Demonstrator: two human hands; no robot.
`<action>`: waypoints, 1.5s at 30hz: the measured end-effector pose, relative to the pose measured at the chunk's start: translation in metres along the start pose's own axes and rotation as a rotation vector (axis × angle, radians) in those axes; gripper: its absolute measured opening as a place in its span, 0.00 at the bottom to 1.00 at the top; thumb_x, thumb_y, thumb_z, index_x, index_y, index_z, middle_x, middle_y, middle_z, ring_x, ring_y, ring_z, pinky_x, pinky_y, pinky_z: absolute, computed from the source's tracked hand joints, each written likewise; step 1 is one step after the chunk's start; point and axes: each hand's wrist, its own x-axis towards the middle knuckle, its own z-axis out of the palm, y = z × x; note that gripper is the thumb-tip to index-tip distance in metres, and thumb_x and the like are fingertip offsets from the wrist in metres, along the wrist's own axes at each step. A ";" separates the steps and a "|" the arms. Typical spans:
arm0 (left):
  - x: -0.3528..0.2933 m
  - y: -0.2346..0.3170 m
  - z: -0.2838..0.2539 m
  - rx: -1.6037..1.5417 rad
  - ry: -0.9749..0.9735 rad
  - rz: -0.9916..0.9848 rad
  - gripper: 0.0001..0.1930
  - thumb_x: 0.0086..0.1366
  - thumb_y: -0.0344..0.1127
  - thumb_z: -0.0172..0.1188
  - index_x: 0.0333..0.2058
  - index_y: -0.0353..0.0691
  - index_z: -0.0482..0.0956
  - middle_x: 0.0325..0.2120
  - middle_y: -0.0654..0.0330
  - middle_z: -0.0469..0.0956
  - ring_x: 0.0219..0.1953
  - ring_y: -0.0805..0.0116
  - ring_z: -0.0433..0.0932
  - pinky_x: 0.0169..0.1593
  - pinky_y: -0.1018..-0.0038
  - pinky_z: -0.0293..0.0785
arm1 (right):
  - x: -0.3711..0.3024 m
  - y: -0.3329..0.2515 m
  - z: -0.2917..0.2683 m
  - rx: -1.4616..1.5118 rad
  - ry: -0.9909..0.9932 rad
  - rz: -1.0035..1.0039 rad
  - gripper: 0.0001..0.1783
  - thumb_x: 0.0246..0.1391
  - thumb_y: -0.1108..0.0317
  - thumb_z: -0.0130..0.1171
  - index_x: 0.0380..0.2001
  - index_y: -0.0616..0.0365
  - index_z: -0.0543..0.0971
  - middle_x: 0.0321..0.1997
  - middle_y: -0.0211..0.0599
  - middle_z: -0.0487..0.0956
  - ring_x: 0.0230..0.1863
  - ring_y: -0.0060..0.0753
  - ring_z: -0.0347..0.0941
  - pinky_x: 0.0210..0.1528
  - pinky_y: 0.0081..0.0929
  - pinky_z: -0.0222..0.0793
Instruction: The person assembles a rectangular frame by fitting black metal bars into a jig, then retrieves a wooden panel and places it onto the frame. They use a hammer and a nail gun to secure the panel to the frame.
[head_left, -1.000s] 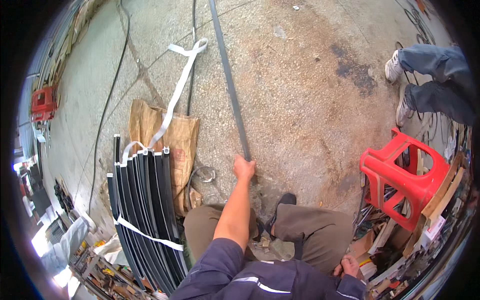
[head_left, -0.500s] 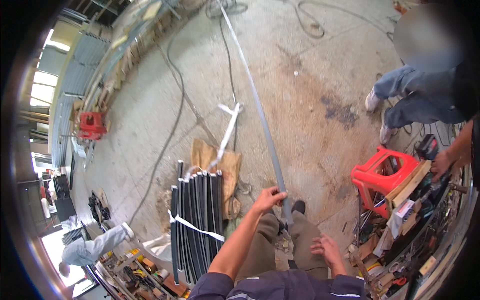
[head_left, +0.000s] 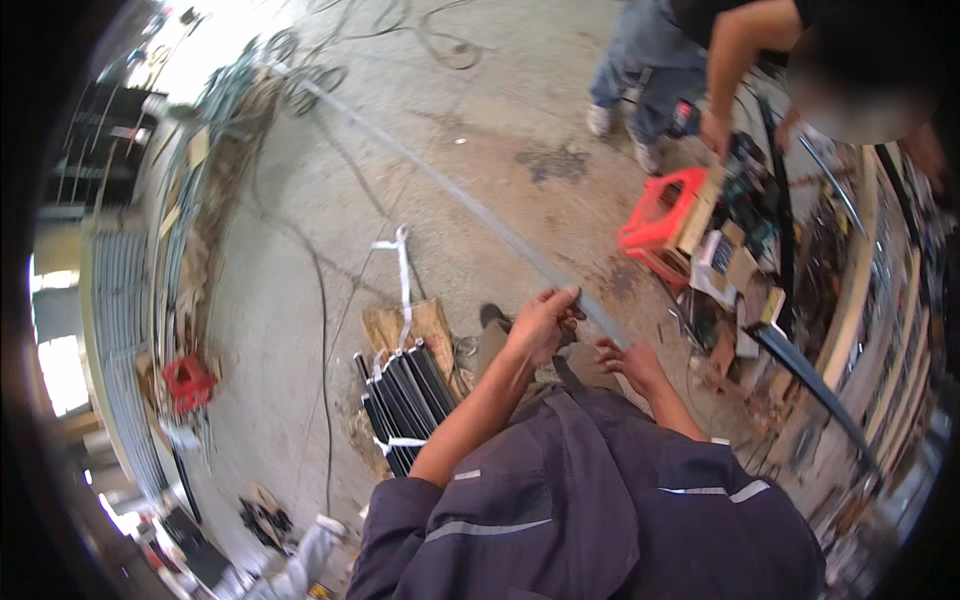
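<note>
A long, thin grey metal bar (head_left: 470,205) slants from the far left down to my body. My left hand (head_left: 540,325) pinches it close to its near end, thumb on top. At that near end is my right hand (head_left: 645,368), its fingers apart and slightly curled; whether they touch the bar cannot be made out. Below and left of my left hand lies a bundle of dark bars (head_left: 410,395) with pale ends, tied with white strap, partly hidden by my arm. Brown sacking (head_left: 420,322) sits at the bundle's far end.
A red plastic stool (head_left: 660,215) stands to the right, beside a cluttered bench (head_left: 735,345) of tools and boxes. A co-worker (head_left: 640,70) bends over there, one hand near the stool. Cables (head_left: 322,330) run along the floor. Another red stool (head_left: 188,383) is at the left.
My view and body have turned right. The bar now slants more to the left, and my right hand has come from beside my leg up to its near end. My left hand keeps its grip.
</note>
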 end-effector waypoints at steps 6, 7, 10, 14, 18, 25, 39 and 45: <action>-0.017 0.057 0.077 0.045 -0.176 -0.109 0.13 0.68 0.41 0.63 0.38 0.35 0.76 0.30 0.59 0.78 0.32 0.70 0.78 0.35 0.77 0.73 | 0.097 -0.013 0.057 0.228 -0.174 -0.222 0.27 0.65 0.60 0.54 0.63 0.58 0.67 0.47 0.40 0.78 0.42 0.30 0.77 0.42 0.27 0.76; -0.025 0.071 0.090 0.114 -0.209 -0.161 0.16 0.68 0.43 0.63 0.38 0.34 0.76 0.30 0.60 0.78 0.36 0.68 0.81 0.37 0.75 0.75 | 0.095 -0.027 0.083 0.477 -0.173 -0.243 0.27 0.64 0.61 0.54 0.64 0.57 0.66 0.49 0.40 0.78 0.41 0.28 0.76 0.41 0.26 0.76; -0.039 0.087 0.109 0.240 -0.333 -0.253 0.16 0.69 0.44 0.62 0.39 0.33 0.76 0.31 0.58 0.79 0.39 0.67 0.82 0.37 0.73 0.75 | 0.093 -0.085 0.153 0.465 -0.146 -0.580 0.33 0.62 0.65 0.57 0.68 0.57 0.61 0.48 0.37 0.77 0.41 0.26 0.75 0.40 0.24 0.76; -0.061 0.114 0.136 0.388 -0.403 -0.427 0.17 0.70 0.45 0.59 0.41 0.34 0.77 0.35 0.58 0.81 0.39 0.66 0.83 0.38 0.74 0.75 | 0.149 -0.093 0.178 0.242 0.038 -0.896 0.35 0.62 0.67 0.58 0.69 0.60 0.59 0.43 0.34 0.78 0.45 0.28 0.78 0.38 0.24 0.76; -0.050 0.110 0.139 0.363 -0.478 -0.462 0.17 0.71 0.48 0.57 0.42 0.37 0.75 0.36 0.60 0.80 0.39 0.66 0.83 0.36 0.74 0.77 | 0.140 -0.100 0.188 0.255 0.102 -0.929 0.31 0.66 0.61 0.55 0.68 0.59 0.61 0.52 0.35 0.78 0.45 0.27 0.78 0.36 0.22 0.77; -0.028 0.091 0.145 0.634 -0.709 -0.606 0.16 0.73 0.47 0.54 0.38 0.37 0.77 0.34 0.57 0.80 0.35 0.64 0.82 0.37 0.73 0.75 | 0.124 -0.109 0.152 0.435 0.230 -0.880 0.25 0.67 0.56 0.55 0.60 0.59 0.71 0.57 0.42 0.78 0.47 0.31 0.79 0.42 0.27 0.78; 0.118 0.236 0.038 2.174 -0.686 0.724 0.48 0.48 0.43 0.76 0.65 0.37 0.60 0.59 0.43 0.66 0.62 0.41 0.62 0.65 0.52 0.60 | -0.246 -0.169 -0.019 0.636 1.051 -1.215 0.19 0.68 0.54 0.47 0.34 0.62 0.75 0.25 0.45 0.79 0.21 0.37 0.76 0.22 0.35 0.72; 0.174 0.190 0.000 2.232 -0.347 0.636 0.42 0.53 0.38 0.72 0.64 0.37 0.60 0.59 0.43 0.66 0.63 0.41 0.62 0.65 0.52 0.60 | -0.375 -0.190 -0.098 0.518 1.357 -1.473 0.16 0.67 0.56 0.49 0.34 0.58 0.72 0.18 0.36 0.71 0.16 0.31 0.66 0.18 0.28 0.65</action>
